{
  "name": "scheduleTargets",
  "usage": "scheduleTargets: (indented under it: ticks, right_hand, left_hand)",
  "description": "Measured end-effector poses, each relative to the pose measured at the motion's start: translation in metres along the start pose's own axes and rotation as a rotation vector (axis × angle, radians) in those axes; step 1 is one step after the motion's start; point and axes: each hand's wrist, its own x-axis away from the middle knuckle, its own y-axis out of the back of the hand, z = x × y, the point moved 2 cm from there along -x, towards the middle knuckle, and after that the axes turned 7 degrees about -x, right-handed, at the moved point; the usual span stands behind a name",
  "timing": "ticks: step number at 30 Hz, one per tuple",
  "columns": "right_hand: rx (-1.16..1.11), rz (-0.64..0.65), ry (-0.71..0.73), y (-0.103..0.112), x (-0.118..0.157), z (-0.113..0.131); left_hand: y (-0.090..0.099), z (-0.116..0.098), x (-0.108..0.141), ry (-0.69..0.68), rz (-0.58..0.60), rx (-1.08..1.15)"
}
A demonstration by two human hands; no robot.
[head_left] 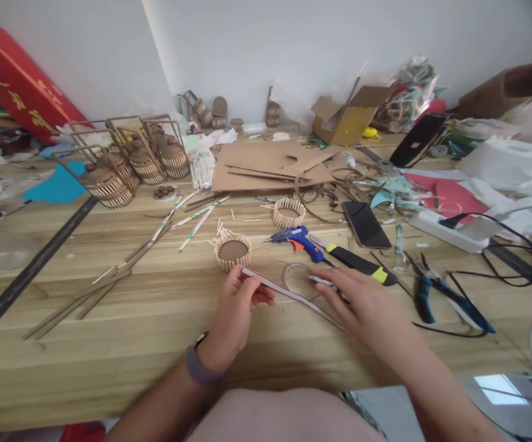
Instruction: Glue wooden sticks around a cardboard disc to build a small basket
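My left hand [241,302] pinches the end of a long thin cardboard strip [284,291], which slants down to the right under my other hand. In my right hand [355,301] is a slim tool with a pale, silvery tip [317,280]; its kind is mostly hidden by the fingers. Beneath that tip lies a thin curled ring of strip [288,268]. Just beyond my left fingers stands a small round basket of wooden sticks [233,250] with a brown base. Farther back is a similar stick ring [288,213].
A blue glue gun [299,239], a utility knife [360,264], a phone [366,224] and pliers [435,291] lie on the right. Finished lidded baskets with tall handles [109,184] stand back left. Cardboard sheets [256,164] lie behind; loose strips [86,294] lie left.
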Motion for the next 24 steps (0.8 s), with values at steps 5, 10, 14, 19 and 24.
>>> scheduleTargets:
  ticks: [5,10,14,19,24]
  right_hand:
    - [-0.330,0.259,-0.030,-0.021,-0.020,0.039]
    - [-0.387,0.405,-0.077,-0.026,-0.019,0.036]
    - [-0.395,0.505,-0.122,-0.021,-0.017,0.033]
    - [-0.375,0.579,-0.129,-0.015,-0.013,0.031]
    - [-0.415,0.630,-0.161,-0.005,-0.014,0.017]
  left_hand:
    - [-0.002,-0.001,0.012,0.059,0.077,-0.045]
    - [0.014,0.004,0.011,0.093,0.028,-0.170]
    - [0.025,0.005,0.008,0.040,-0.004,-0.359]
    - [0.031,0.000,0.004,-0.016,-0.016,-0.588]
    - [0.038,-0.003,0.001,0.008,-0.041,-0.869]
